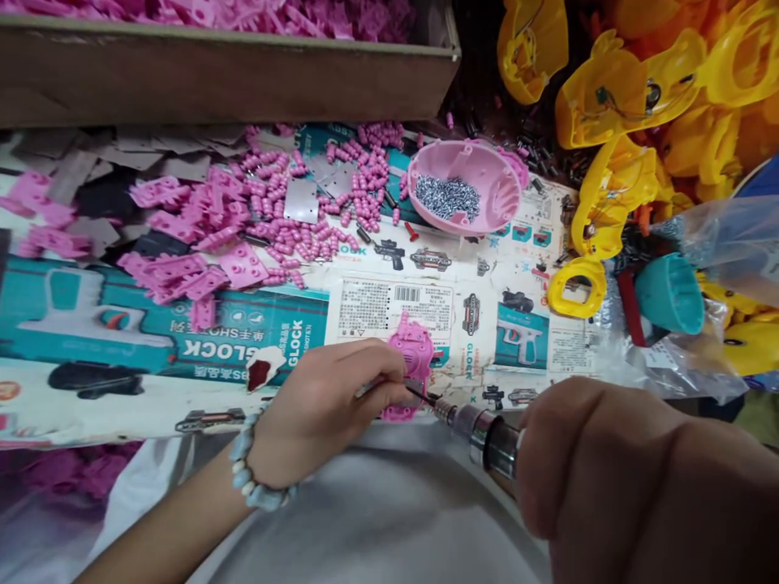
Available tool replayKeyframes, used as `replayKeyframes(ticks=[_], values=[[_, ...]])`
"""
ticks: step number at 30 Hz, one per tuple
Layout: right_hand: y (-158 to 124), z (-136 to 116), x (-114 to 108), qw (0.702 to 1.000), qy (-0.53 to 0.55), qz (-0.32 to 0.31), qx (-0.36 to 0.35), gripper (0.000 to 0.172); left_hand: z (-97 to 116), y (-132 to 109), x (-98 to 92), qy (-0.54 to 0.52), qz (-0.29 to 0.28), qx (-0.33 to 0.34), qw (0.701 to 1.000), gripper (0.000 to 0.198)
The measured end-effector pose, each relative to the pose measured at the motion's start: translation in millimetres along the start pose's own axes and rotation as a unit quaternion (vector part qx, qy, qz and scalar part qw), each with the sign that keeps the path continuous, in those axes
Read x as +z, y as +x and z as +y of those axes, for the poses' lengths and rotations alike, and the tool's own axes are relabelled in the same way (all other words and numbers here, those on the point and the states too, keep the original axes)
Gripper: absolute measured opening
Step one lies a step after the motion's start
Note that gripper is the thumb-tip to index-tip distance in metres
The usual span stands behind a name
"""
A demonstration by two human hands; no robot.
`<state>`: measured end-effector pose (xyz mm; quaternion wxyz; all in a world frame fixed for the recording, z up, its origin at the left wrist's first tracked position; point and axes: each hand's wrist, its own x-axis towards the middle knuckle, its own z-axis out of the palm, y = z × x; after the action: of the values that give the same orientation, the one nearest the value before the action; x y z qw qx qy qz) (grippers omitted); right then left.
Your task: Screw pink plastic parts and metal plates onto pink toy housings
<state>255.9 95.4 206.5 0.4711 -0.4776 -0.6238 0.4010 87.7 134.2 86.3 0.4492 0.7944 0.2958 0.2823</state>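
My left hand [341, 393], with a beaded bracelet at the wrist, is closed on a pink plastic part [415, 347] on the printed cardboard. Thumb and forefinger pinch its left side, beside a small grey plate [414, 389]. In my right hand [614, 462] is a power screwdriver [480, 434] with a silver metal body. Its thin bit points left and meets the pink part near my left fingertips. The exact contact point is too small to make out. A pink bowl-like shell [466, 162] full of small screws [447, 199] stands farther back.
Pink flat pieces [182, 227], ribbed pink cylinders [286, 211] and metal plates [301, 201] lie at left. A cardboard box [231, 73] of pink parts stands behind. Yellow shells [614, 195], a teal cup [669, 292] and a plastic bag [724, 243] crowd the right.
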Motion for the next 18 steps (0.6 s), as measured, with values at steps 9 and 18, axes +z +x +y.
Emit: replayKeyframes(ticks=[9, 18], values=[[-12, 10, -3, 0.995, -0.057, 0.076, 0.029, 0.024, -4, 3, -7.0, 0.008, -0.049, 0.083, 0.995, 0.015], [-7, 18, -6, 0.996, -0.057, 0.042, 0.048, 0.028, -1, -3, -10.3, 0.112, -0.029, 0.112, 0.987, 0.017]])
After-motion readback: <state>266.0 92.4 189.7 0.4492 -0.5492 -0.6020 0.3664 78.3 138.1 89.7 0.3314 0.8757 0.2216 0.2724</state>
